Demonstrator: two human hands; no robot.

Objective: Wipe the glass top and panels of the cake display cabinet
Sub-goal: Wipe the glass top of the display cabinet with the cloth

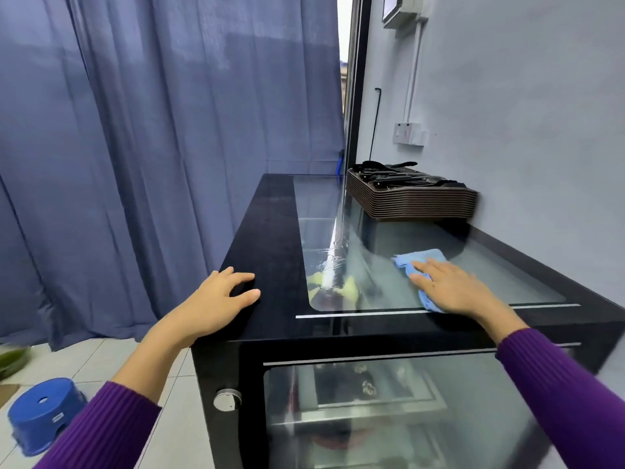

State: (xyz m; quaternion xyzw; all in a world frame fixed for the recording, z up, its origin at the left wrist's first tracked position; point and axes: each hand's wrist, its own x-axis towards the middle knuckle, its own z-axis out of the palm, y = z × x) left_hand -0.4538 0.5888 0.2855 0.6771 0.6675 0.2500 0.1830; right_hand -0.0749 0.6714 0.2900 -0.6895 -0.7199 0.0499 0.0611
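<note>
Nearest you, the front glass panel (389, 418) of the cake display cabinet (216, 384) shows shelves and a few dark and pale items behind it, too blurred by reflection to name. A round metal lock (227, 399) sits in the black frame at its left.

Above it, your left hand (216, 299) rests on the black border of the top, fingers loosely spread, holding nothing; it appears to steady you. Your right hand (453, 287) lies flat, fingers straight, pressing a blue cloth (419, 260) onto the glass top (318, 211) near its front right corner.

The step in hand is judged to be the wiping of the top; a wet streak runs down the middle of the pane, and yellow shapes inside the cabinet show through it. The next move calls for even pressure as you sweep the cloth across towards that streak and the far end, with the panels yet to do.

At the far end a stack of brown trays (412, 204) stands on the top against the wall. The uppermost tray holds black utensils (389, 174), probably tongs. You will likely need to work round this stack or shift it.
</note>
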